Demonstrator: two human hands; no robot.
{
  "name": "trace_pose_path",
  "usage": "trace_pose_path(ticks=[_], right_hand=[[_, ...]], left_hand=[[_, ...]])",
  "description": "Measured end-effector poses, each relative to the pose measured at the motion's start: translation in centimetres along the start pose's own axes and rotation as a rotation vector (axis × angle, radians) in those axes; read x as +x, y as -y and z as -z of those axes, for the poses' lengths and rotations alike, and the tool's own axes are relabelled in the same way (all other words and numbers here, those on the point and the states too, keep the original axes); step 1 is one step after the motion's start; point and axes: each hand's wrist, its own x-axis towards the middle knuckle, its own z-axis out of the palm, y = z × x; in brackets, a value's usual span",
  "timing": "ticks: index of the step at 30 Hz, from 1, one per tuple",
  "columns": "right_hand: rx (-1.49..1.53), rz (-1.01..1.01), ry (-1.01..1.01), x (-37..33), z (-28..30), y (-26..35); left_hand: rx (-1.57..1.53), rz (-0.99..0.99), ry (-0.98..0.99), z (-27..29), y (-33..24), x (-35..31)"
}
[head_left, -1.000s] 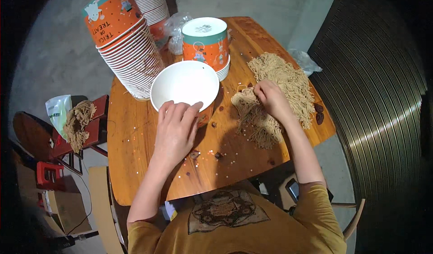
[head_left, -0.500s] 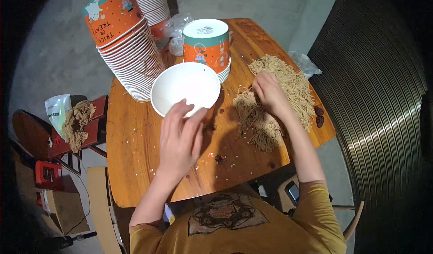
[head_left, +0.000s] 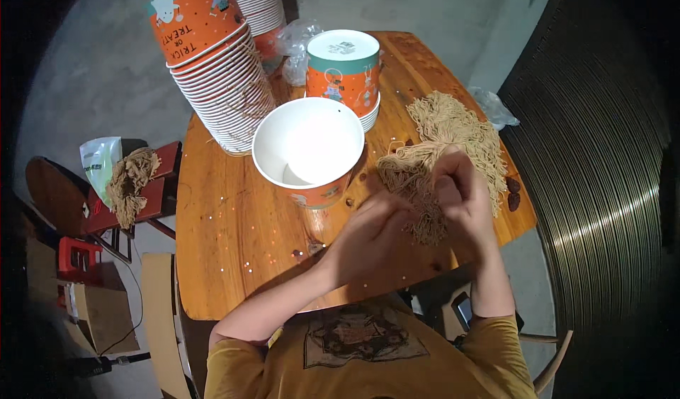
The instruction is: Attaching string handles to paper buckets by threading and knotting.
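Note:
My left hand (head_left: 372,232) is over the table in front of the paper bucket, turned rightward with its fingertips drawn together; whatever they hold is too small to make out. Close to its right, my right hand (head_left: 466,197) is closed, thumb against curled fingers, above the beige yarn; what is pinched there is hidden. A darker, shadowed yarn bundle (head_left: 411,179) lies between and behind the hands. Beyond it spreads a larger, lighter yarn heap (head_left: 446,119). The round paper bucket (head_left: 308,140), white inside and orange outside, stands with its mouth up, touched by neither hand.
Upside-down orange buckets (head_left: 343,80) stand behind the open one. A tall leaning stack of nested buckets (head_left: 219,80) rises at the left. Clear plastic bags (head_left: 297,45) lie at the back. Dark red dates (head_left: 513,193) sit at the right edge. More yarn (head_left: 131,183) hangs over a red stool.
My left hand has left the bucket's rim and moved right toward the yarn. My right hand has come nearer, off the yarn heap. The bucket has tipped back to stand more upright.

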Motion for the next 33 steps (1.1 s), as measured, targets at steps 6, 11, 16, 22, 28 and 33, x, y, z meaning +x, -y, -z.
trace_pose_path(ticks=[6, 11, 16, 22, 28, 33], right_hand=[[-0.047, 0.071, 0.119, 0.1, -1.5, 1.9], [0.026, -0.142, 0.079, 0.4, -1.0, 2.2], [-0.118, -0.196, 0.01, -0.1, -0.6, -1.7], [-0.141, 0.192, 0.049, -0.8, -4.2, -1.6], [0.288, -0.184, 0.184, -1.5, -5.8, -1.1], [0.119, -0.206, 0.069, -1.4, -4.4, -1.2]], left_hand=[[-0.11, -0.152, -0.436, -1.7, -1.4, -0.2], [-0.443, 0.335, 0.07, -0.2, -1.8, -1.7], [-0.212, 0.29, -0.1, 1.9, -1.6, -3.2], [0.692, 0.129, 0.01, 3.4, -2.8, -1.9], [1.12, -0.157, 0.005, 3.8, -4.1, 0.1], [1.334, -0.302, -0.064, 4.1, -3.7, 1.7]])
